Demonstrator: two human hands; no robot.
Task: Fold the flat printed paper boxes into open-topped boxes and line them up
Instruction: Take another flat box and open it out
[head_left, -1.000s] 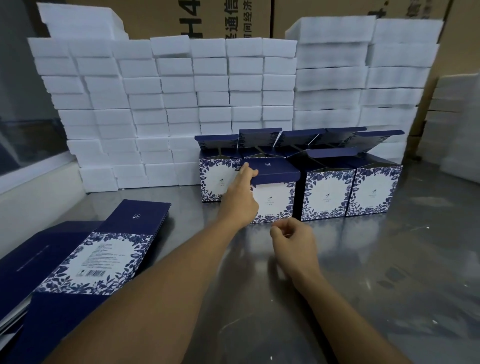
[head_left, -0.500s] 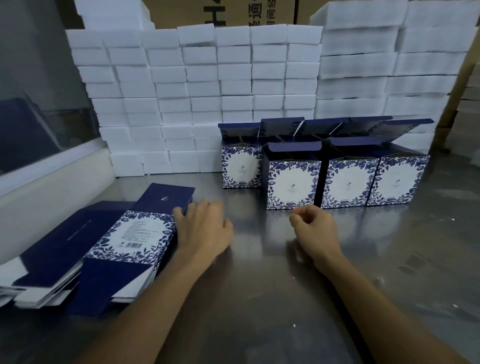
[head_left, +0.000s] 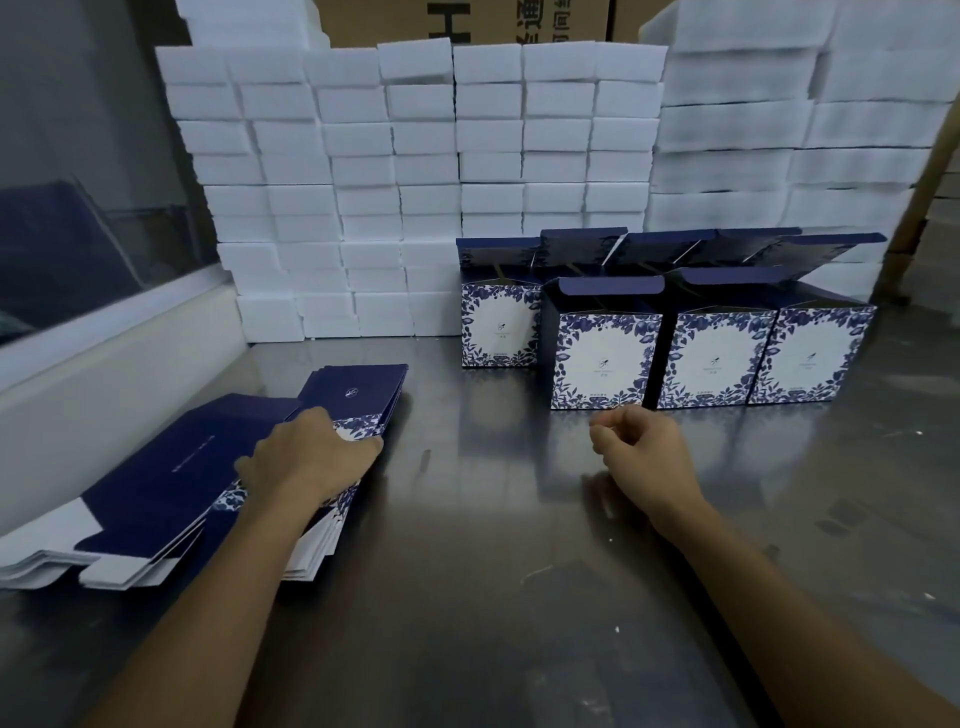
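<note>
- The left hand (head_left: 311, 460) now lies on the stack of flat boxes (head_left: 171, 483) at the left edge of the worktop (head_left: 493, 597). A second ago it was touching the top flap of the newest folded box (head_left: 605, 345) in the row; half a second ago it was crossing the bare steel between the two.
- Its fingers are spread over the top sheet of the stack, with the tips curled round the sheet's right-hand edge. We cannot tell whether the sheet has been lifted; it looks flat on the pile.
- The right hand (head_left: 641, 457) hovers near the middle of the worktop, just in front of the row. Its fingers are curled loosely into the palm and hold nothing. It has kept that pose and place through all three frames.
- The folded boxes stand along the back of the worktop, right of centre, with their flaps up. The front row (head_left: 711, 343) has three side by side, touching or nearly so. At least one more box (head_left: 498, 325) stands behind at the left, and further flaps show behind the row.
- A wall of white foam blocks (head_left: 415, 182) rises behind the boxes.
- Judgement: one box has just been set down and released, and the cycle restarts with a fresh flat. The sheet must be peeled off alone; the sheets lie fanned and may cling together.
- Judgement: the stack is thick, so much of the task remains.
</note>
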